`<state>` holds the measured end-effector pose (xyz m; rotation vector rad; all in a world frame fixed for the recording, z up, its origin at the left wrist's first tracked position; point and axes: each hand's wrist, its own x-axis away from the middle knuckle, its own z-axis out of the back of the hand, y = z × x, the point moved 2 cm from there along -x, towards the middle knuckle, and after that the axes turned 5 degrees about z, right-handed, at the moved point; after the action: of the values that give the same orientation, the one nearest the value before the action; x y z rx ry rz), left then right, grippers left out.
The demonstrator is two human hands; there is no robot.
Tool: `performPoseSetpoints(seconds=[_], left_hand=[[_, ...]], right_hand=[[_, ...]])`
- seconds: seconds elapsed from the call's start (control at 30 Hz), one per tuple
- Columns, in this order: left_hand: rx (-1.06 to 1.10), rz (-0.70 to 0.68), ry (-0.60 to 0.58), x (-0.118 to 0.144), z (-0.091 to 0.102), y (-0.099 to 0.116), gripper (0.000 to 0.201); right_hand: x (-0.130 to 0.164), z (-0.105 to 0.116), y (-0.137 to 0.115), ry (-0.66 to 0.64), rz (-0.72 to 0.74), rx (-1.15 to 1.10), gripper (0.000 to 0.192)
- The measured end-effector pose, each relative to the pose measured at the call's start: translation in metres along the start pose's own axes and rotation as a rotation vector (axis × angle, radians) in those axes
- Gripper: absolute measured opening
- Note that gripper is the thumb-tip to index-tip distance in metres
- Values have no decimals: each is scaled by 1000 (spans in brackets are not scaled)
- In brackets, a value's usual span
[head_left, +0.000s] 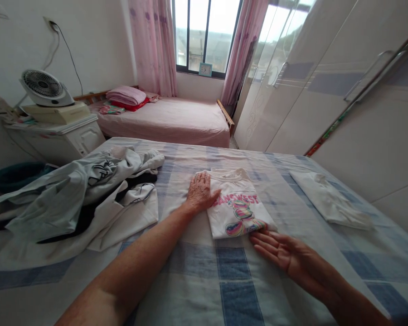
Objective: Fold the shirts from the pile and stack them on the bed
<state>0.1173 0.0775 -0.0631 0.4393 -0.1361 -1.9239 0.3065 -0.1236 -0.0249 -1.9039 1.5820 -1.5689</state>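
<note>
A white T-shirt (224,224) with pink lettering and a colourful print lies folded into a compact shape on the checked bedspread (236,299). My left hand (201,192) rests flat on its left edge near the collar, fingers stretched out and thumb apart. At the lower right corner, my right hand (275,249) is turned palm up with fingers extended. Its fingertips touch the shirt's bottom edge and may reach slightly under it; that spot is partly hidden.
To the left lies a loose heap of clothes (75,190). A folded white garment (329,199) sits at the right. Beyond are a pink bed (177,117), a white cabinet (68,136) bearing a fan (44,86), and a tall wardrobe (292,95) along the right.
</note>
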Motion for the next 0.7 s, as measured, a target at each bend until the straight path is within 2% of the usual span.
performPoseSetpoints(seconds=[0.27, 0.33, 0.47, 0.57, 0.7], left_hand=[[-2, -13, 6, -1, -3, -2, 73], [-15, -11, 5, -1, -3, -2, 72], [-51, -9, 1, -1, -2, -1, 69], [-72, -7, 1, -1, -1, -1, 65], [-71, -10, 11, -2, -1, -1, 60]], right_hand=[[-2, -24, 9, 62, 4, -300, 30], [-10, -29, 7, 48, 44, -290, 26], [-26, -41, 8, -34, 220, -196, 28], [-40, -53, 11, -90, 270, -152, 24], [-54, -61, 3, -10, 304, -198, 19]])
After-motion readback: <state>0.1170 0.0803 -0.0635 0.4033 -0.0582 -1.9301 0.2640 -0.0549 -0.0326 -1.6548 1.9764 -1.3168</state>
